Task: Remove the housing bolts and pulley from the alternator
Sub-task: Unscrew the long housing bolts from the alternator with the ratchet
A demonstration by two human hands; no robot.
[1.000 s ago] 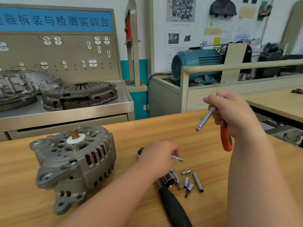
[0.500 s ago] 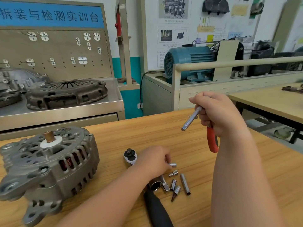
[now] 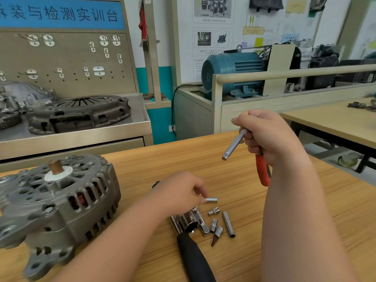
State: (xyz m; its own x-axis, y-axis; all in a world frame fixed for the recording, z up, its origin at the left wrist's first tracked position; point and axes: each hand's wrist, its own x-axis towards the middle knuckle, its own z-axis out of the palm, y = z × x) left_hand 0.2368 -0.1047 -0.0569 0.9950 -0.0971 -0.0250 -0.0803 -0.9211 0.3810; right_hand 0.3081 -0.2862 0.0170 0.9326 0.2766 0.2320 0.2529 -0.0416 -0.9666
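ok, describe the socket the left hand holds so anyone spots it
Right of the alternator on the wooden table lies a cluster of chrome sockets. The small socket lies sideways at its far edge, alone pinched by the left hand.

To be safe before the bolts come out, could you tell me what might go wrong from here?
The left hand pinches the small socket by one end only; it may slip and roll. The alternator lies unclamped and tilted on the table, so it could twist under wrench force. Loose sockets by the forearm could be scattered.
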